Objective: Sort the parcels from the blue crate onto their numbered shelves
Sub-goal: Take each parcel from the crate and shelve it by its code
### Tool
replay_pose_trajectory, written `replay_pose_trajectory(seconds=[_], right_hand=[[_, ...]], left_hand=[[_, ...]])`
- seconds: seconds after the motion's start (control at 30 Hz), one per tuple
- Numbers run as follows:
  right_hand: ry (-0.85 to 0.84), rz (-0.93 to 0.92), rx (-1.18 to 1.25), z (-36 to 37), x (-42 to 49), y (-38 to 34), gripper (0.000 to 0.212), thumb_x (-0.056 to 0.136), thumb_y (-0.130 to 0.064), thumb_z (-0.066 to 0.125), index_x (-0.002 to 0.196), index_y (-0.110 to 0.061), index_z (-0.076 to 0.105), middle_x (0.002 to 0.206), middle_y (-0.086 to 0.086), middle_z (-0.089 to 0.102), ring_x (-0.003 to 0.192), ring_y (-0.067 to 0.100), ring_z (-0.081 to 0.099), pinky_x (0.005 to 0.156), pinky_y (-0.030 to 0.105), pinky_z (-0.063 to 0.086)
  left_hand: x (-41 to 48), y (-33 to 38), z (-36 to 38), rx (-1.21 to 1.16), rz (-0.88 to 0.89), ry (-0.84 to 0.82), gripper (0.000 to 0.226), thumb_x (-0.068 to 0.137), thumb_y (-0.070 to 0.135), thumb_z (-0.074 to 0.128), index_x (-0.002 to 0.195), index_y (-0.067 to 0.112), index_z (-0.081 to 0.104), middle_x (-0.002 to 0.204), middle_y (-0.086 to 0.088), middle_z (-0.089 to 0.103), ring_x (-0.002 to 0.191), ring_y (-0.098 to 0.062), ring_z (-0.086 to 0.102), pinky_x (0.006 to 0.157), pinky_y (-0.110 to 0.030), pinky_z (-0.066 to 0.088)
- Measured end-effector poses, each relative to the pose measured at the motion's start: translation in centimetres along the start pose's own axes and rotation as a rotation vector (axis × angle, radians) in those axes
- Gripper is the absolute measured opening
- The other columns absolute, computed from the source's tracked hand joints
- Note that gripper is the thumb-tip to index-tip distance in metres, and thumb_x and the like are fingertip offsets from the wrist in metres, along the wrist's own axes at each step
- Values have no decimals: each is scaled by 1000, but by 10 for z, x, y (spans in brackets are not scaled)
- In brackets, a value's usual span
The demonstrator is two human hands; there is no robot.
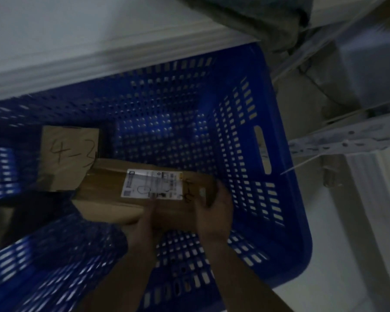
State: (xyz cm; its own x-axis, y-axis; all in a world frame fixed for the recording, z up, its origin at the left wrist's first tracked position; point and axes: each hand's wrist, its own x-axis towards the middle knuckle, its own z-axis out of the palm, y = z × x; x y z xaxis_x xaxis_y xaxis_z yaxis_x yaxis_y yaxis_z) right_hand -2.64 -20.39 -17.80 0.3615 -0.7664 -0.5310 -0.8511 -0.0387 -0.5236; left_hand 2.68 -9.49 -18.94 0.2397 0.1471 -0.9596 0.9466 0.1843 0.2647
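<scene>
A long brown cardboard parcel (113, 192) with a white shipping label and handwritten digits lies inside the blue perforated crate (286, 199). My left hand (142, 224) grips its near long edge, fingers curled under it. My right hand (214, 212) grips the parcel's right end, thumb over the top. A second brown parcel (68, 154) marked "4-3" lies just behind and to the left, touching the first. The picture is dim and blurred.
A white shelf edge (99, 57) runs above the crate's far side. A perforated metal shelf upright (347, 140) stands to the right. Grey bagged goods (257, 16) sit at the top right. The pale floor (347, 266) lies to the right of the crate.
</scene>
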Motion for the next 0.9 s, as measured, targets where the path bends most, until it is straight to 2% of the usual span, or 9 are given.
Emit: replay_pose_trajectory(seconds=[0.1,0.23,0.33,0.43,0.53,0.63,0.73,0.83,0.9], right_hand=[[24,279,326,-13,-18,-10,93,84,-39,68,154,-21,9,159,0,17,145,22,22,119,44,23],[-196,236,522,-48,-24,-38,65,87,-30,67,143,-22,35,149,-1,38,132,18,42,114,41,34],[-509,394,484,-82,-30,-71,50,86,-43,63,132,-25,49,140,2,49,124,22,48,111,45,37],[-695,474,433,-109,-54,-97,82,75,-65,63,145,-32,35,146,1,43,130,28,44,107,54,37],[-494,462,670,-132,-88,-121,96,74,-55,73,150,-35,18,148,2,40,133,31,42,108,56,36],[-231,512,850,-150,-123,-145,109,69,-24,84,152,-26,12,148,11,38,132,35,43,109,54,37],[-207,523,878,-186,-153,-167,113,61,-21,90,150,-17,21,143,7,48,125,25,53,97,38,46],[-326,287,776,-239,-173,-185,81,46,-43,90,119,-25,60,96,-19,72,95,2,67,78,23,49],[-334,164,724,-280,-184,-202,85,46,-48,87,123,-25,59,104,-15,68,102,12,65,85,31,48]], left_hand=[[-14,22,-10,17,43,-86,86,68,36,80,140,34,33,126,2,51,108,-27,55,74,-40,53],[-41,64,-26,183,146,-164,71,69,32,78,127,48,42,124,0,59,109,-45,56,80,-50,54],[-67,95,-34,186,165,-230,66,74,33,73,131,43,43,90,2,68,50,-22,54,56,-32,51],[-107,114,-39,193,177,-217,60,77,42,69,132,32,46,89,-2,70,54,-19,48,55,-32,46],[-156,117,-42,83,118,-140,64,81,45,64,136,21,41,125,-16,57,85,-24,63,58,-33,49],[-219,110,-32,-61,29,-2,71,82,45,63,141,21,31,135,-9,51,115,-33,55,83,-46,50],[-284,109,-22,-287,-63,-6,74,87,45,59,146,22,21,142,-7,44,126,-34,47,104,-51,39],[-342,111,-24,-227,-34,-225,50,79,43,63,118,17,47,103,-13,66,95,-37,64,76,-45,45],[-372,117,-32,-111,162,-268,43,82,32,64,119,15,52,107,-13,66,87,-34,64,72,-43,44]])
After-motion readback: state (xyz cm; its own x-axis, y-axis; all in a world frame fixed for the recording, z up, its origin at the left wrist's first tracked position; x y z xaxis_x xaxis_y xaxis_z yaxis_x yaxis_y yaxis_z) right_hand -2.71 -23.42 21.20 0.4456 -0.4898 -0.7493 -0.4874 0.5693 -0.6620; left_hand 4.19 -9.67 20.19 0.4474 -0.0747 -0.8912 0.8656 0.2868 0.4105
